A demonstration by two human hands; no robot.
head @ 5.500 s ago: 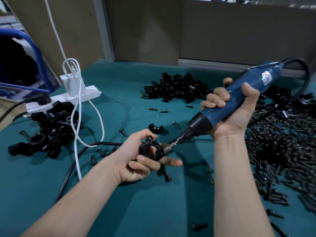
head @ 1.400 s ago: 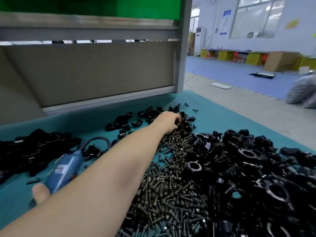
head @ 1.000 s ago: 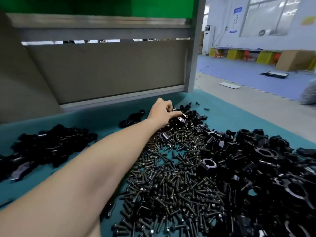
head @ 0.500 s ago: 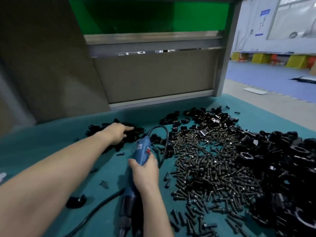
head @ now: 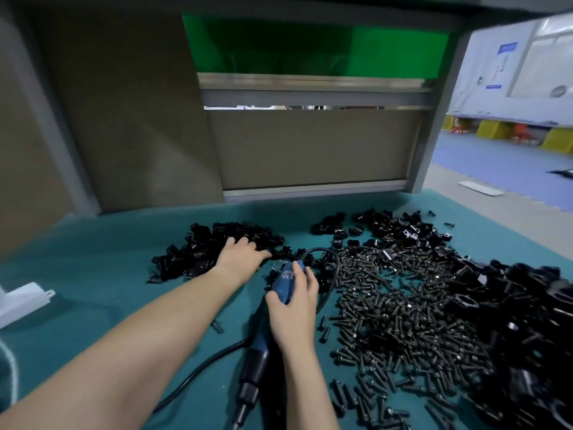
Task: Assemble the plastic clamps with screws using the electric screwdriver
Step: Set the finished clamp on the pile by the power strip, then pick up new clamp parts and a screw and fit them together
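Heap of black plastic clamp pieces (head: 198,252) on teal bench mat (head: 93,274); left hand (head: 240,259) rests on it, fingers extended. Right hand (head: 293,308) grips blue electric screwdriver (head: 259,342), bit toward viewer, beside pile of dark metal screws (head: 403,321).

Left hand (head: 241,255) reaches forward, apparently splayed; right hand (head: 293,308) grips screwdriver (head: 259,342).

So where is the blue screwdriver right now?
In the head view the electric screwdriver is bottom centre, gripped by the right hand, with the screw pile just to its right.
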